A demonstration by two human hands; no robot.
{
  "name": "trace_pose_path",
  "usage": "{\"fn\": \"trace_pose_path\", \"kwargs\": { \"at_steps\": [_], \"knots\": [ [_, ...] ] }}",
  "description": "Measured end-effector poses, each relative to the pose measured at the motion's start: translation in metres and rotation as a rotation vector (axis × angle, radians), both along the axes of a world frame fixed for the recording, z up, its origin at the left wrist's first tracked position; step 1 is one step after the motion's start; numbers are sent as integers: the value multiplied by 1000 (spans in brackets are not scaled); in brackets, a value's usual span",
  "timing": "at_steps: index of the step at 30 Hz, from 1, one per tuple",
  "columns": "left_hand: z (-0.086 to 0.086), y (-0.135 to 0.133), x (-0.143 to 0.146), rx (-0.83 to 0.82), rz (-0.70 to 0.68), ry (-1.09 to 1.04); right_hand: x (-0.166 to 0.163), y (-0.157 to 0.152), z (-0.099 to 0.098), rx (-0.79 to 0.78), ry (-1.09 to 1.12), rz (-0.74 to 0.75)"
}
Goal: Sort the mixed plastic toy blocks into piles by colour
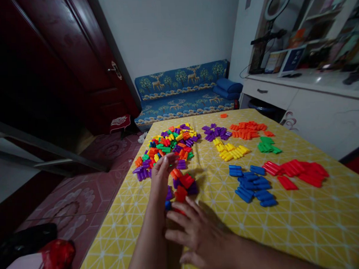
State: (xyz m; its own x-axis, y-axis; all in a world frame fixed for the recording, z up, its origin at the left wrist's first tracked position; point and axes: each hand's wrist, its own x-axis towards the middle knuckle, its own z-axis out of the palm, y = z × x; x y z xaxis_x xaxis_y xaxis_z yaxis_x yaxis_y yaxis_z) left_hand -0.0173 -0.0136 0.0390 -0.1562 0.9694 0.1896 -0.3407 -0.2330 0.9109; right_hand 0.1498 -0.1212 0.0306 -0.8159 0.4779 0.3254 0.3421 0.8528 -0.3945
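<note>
My left hand [162, 172] reaches forward over the near edge of a mixed pile of coloured plastic blocks [168, 144], its fingers curled with a block apparently between the tips. My right hand [197, 234] lies lower, fingers spread flat on the yellow patterned tablecloth [303, 220], touching a small cluster of red and purple blocks [184, 185]. Sorted groups lie to the right: purple blocks [216, 132], orange blocks [248, 130], yellow blocks [231, 150], green blocks [268, 145], blue blocks [253, 185] and red blocks [297, 171].
A blue patterned sofa [184, 93] stands beyond the table's far end. A dark red door [85, 63] is at the left, and white cabinets [314, 102] with a ring light [276, 5] stand at the right. A single orange block [223, 115] lies near the far edge.
</note>
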Motion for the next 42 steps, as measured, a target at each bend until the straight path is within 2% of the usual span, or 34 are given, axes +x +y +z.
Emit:
{"fn": "trace_pose_path", "kwargs": {
  "at_steps": [2,6,10,13,16,20,23,25,34,42],
  "knots": [
    [2,-1,-13,-19,49,1,-7,7,-6,69,-83,51],
    [1,-4,-24,-48,158,15,-19,48,-22,158,-169,-31],
    [-4,-2,-19,-70,218,185,-26,90,-29,155,-181,-232],
    [-12,2,-14,-49,233,435,-24,99,-29,138,-78,-462],
    [-18,2,-9,2,164,737,-13,97,-33,104,137,-657],
    [-23,-7,0,159,-101,1163,7,98,-46,-12,355,-789],
    [-27,-10,6,190,-155,1390,14,100,-51,-91,331,-776],
    [-29,-8,8,194,-130,1426,15,101,-51,-98,292,-736],
    [-37,2,8,289,-51,1321,19,104,-48,-87,422,-694],
    [-38,1,9,269,-29,1276,19,99,-44,-75,414,-604]
  ]
}}
